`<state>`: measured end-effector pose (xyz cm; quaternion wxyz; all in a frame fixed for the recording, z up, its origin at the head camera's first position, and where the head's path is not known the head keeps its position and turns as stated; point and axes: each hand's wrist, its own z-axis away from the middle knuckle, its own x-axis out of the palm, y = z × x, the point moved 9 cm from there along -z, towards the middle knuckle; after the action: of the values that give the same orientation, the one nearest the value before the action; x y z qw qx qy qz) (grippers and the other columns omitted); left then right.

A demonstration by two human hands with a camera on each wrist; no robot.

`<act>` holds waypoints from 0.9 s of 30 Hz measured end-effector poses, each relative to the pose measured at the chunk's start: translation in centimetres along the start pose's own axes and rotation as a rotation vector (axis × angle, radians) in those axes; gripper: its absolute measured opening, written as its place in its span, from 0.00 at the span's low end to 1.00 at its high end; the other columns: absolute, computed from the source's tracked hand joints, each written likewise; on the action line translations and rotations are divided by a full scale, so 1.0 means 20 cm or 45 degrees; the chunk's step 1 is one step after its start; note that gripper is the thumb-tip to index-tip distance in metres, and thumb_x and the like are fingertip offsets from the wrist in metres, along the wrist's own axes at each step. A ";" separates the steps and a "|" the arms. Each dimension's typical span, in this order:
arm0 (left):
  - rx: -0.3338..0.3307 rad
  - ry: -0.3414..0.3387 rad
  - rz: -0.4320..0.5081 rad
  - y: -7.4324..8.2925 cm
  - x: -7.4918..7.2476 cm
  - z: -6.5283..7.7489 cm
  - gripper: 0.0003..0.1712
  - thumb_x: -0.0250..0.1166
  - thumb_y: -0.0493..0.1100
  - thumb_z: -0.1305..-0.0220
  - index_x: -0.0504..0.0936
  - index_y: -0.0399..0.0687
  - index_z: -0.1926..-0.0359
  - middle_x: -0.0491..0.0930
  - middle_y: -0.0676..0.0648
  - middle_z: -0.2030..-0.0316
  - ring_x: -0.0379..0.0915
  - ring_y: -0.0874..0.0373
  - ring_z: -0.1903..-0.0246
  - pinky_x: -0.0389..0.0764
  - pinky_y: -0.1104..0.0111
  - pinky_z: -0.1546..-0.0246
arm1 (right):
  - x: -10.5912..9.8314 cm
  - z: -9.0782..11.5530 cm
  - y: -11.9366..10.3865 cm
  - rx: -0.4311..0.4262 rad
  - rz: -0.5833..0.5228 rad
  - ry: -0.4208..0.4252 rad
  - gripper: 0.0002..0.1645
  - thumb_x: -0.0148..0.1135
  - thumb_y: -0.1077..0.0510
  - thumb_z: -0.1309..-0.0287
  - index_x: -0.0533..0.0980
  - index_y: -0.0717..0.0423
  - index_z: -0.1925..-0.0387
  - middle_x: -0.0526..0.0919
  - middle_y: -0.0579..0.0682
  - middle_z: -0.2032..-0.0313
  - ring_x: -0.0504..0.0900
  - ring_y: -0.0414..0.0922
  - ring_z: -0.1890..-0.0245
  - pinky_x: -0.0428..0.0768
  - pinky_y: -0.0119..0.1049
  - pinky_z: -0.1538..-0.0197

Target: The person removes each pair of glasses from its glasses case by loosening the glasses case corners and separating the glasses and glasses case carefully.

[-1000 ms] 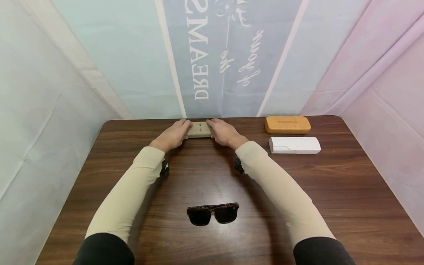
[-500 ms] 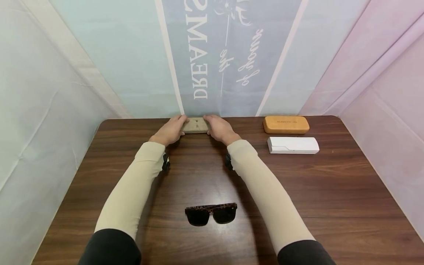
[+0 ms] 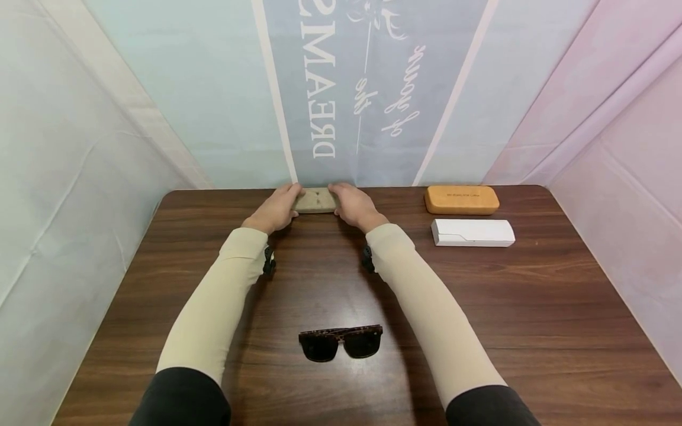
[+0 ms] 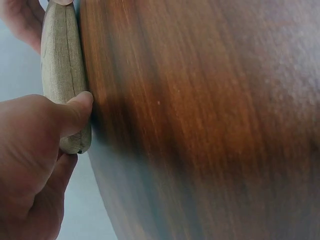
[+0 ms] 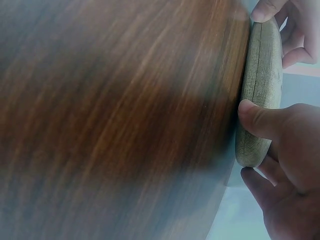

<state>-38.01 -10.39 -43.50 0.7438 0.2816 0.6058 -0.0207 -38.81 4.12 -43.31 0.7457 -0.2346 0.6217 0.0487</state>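
A grey-beige, fabric-covered glasses case (image 3: 315,201) lies at the far edge of the table, its long side running left to right. My left hand (image 3: 275,208) grips its left end, with the thumb on the near side, as the left wrist view shows on the case (image 4: 65,60). At the other end my right hand (image 3: 356,207) holds it the same way, thumb on the near face of the case (image 5: 262,75) in the right wrist view. Dark sunglasses (image 3: 341,343) with tortoiseshell-patterned frames lie folded on the table between my forearms.
Toward the back right are a tan-orange case (image 3: 462,200) with small lettering and, just in front of it, a long white case (image 3: 473,233). The brown wooden table (image 3: 559,307) meets a printed cloth backdrop (image 3: 373,118) at the back, with pale cloth on both sides.
Both hands have pushed the fabric case a little farther back and slightly left over the last second. Between half a second ago and now they hardly move. The sunglasses stay put.
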 end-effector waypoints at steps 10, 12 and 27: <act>0.011 -0.006 -0.045 0.00 0.00 -0.02 0.27 0.64 0.33 0.29 0.64 0.44 0.35 0.67 0.35 0.35 0.63 0.39 0.33 0.68 0.50 0.34 | -0.01 -0.01 0.00 -0.016 0.017 0.021 0.39 0.62 0.61 0.30 0.59 0.55 0.22 0.62 0.54 0.25 0.60 0.50 0.25 0.64 0.44 0.28; 0.019 -0.006 -0.043 0.00 0.00 -0.02 0.26 0.62 0.32 0.29 0.63 0.43 0.35 0.66 0.35 0.34 0.61 0.39 0.32 0.67 0.50 0.33 | 0.00 -0.01 0.00 -0.017 0.021 0.034 0.39 0.63 0.61 0.30 0.59 0.55 0.23 0.63 0.54 0.25 0.61 0.50 0.25 0.63 0.43 0.27; -0.038 0.002 -0.139 0.02 0.04 0.00 0.23 0.54 0.30 0.26 0.61 0.43 0.34 0.61 0.33 0.32 0.59 0.39 0.31 0.72 0.50 0.39 | 0.04 0.00 0.01 -0.037 0.114 0.026 0.42 0.61 0.56 0.28 0.54 0.54 0.21 0.59 0.54 0.23 0.60 0.50 0.25 0.68 0.46 0.30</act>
<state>-37.69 -9.79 -43.98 0.7451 0.2372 0.6211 -0.0519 -38.62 4.09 -44.11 0.7328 -0.2177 0.6385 0.0887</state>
